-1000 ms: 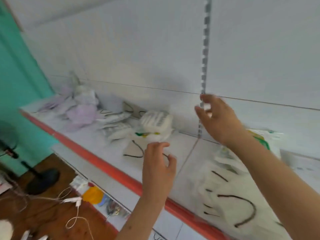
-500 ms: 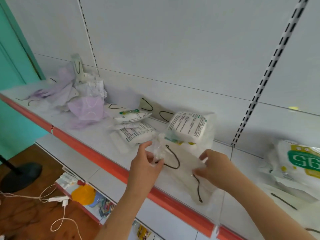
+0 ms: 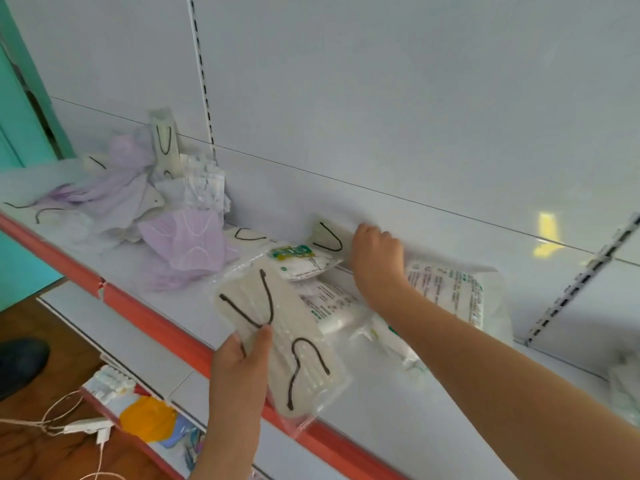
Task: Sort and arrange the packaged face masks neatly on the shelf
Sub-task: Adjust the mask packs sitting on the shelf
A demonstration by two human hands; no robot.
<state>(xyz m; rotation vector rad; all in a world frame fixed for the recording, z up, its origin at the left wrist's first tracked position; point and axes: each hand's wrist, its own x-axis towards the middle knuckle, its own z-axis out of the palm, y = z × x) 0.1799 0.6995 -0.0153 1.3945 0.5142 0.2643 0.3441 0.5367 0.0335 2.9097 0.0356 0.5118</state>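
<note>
Two hands work at the white shelf point(image 3: 166, 299) with its red front edge. At lower centre, the left hand point(image 3: 242, 355) pinches a clear pack of white masks point(image 3: 277, 341) with dark ear loops, overhanging the edge. Right of centre, the right hand point(image 3: 375, 258), fingers curled, grips a printed mask pack point(image 3: 450, 292) against the back wall. Loose purple masks point(image 3: 187, 240) are heaped at the left.

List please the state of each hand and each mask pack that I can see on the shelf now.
Left hand: grips the clear pack.
Clear pack of white masks: lifted, tilted over the shelf edge.
Right hand: fingers curled on a pack at the back wall.
Printed pack: lying flat.
Purple masks: loose heap.
Shelf: partly covered.
</note>
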